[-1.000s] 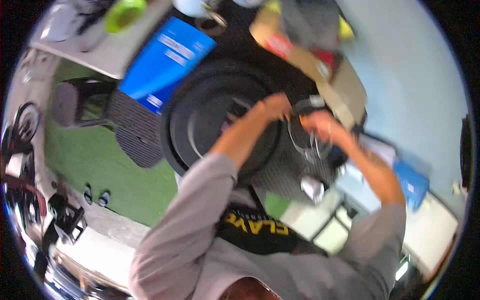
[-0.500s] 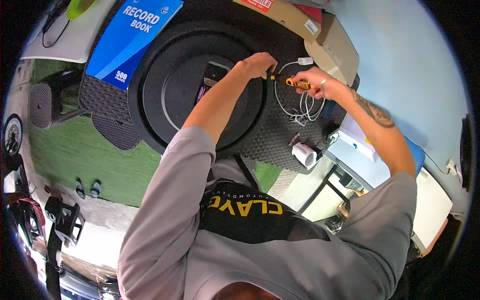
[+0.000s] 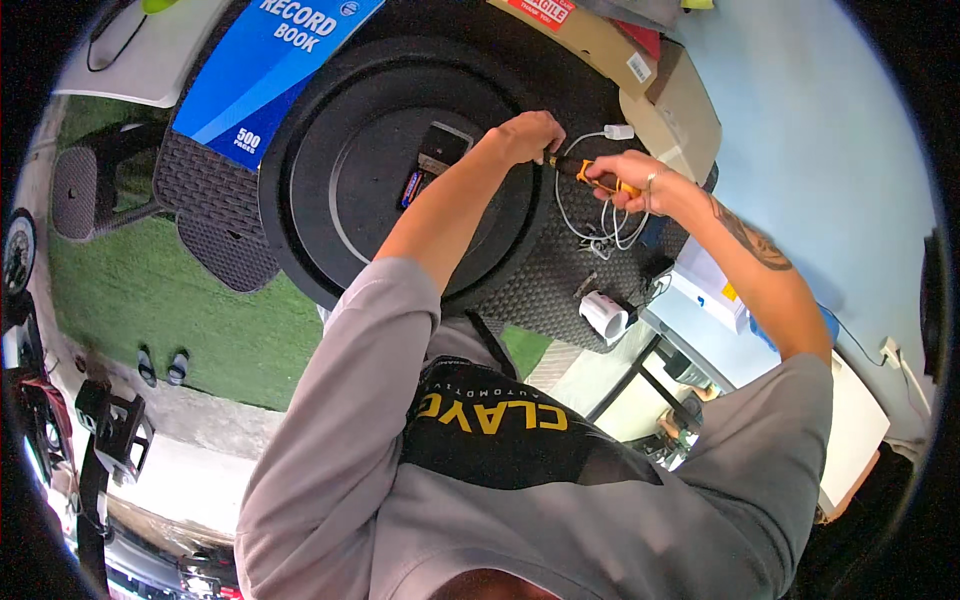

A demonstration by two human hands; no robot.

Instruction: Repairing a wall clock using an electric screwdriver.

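Note:
My right hand (image 3: 628,181) is closed around the handle of an orange and black screwdriver (image 3: 580,170), which points left. At its tip end, my left hand (image 3: 530,138) has its fingers curled in. Whatever those fingers pinch is too small and too hidden to make out. Both hands are over the right rim of a large black round tray (image 3: 300,215). On the tray, partly behind my left forearm, lie a dark flat rectangular thing (image 3: 447,142) and a small blue and dark pack (image 3: 412,188).
A white cable (image 3: 560,205) with a plug lies coiled on the dark woven table (image 3: 520,297), near a white cup-shaped thing (image 3: 604,316). A blue book (image 3: 225,100) lies at the left. A cardboard box (image 3: 690,110) stands at the far right, beside the wall.
The view has shifted slightly. My right hand has turned a little on the screwdriver, whose handle now slants more. My left hand stays at its tip end.

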